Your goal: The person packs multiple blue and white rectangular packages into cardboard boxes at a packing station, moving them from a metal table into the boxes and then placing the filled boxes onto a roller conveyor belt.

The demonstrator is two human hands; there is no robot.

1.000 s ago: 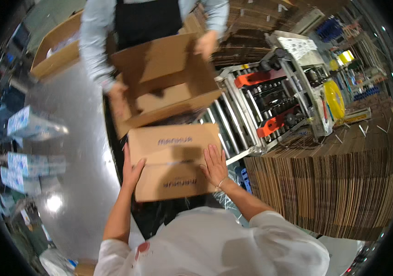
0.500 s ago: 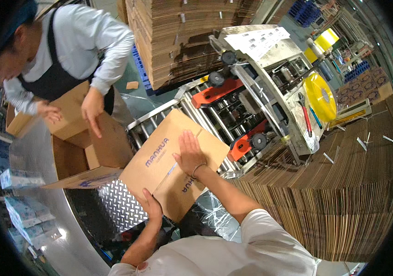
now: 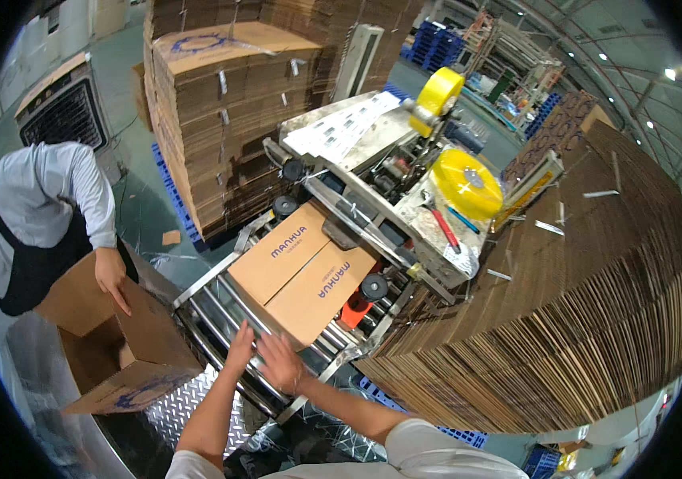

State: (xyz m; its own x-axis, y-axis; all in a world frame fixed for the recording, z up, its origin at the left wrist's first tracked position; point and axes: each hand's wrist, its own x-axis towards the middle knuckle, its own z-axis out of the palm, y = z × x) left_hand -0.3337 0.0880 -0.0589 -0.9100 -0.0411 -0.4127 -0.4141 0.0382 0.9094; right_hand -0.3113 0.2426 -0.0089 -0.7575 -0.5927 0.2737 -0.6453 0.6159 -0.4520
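A closed cardboard box (image 3: 289,279) lies on the roller conveyor (image 3: 217,307), its far end under the top arm of a carton-sealing machine (image 3: 373,215). Just short of its near edge, my right hand (image 3: 281,366) is open above the rollers, fingers stretched toward the box. Beside it, my left hand (image 3: 239,349) is open too, fingers pointing up and forward. Neither hand holds anything, and both look apart from the box. To the left, a co-worker's hand (image 3: 111,278) rests on the edge of an open cardboard box (image 3: 149,335).
Tall stacks of flat cartons stand beyond the conveyor (image 3: 221,152) and at the right (image 3: 533,359). On the machine are a yellow tape roll (image 3: 469,185), red-handled pliers (image 3: 442,230) and a blue pen (image 3: 463,220). A diamond-plate surface (image 3: 169,419) lies left of my arms.
The closed box has moved forward onto the rollers and under the machine's arm. Both my hands have come off it. My view has shifted, and the co-worker now appears farther left.
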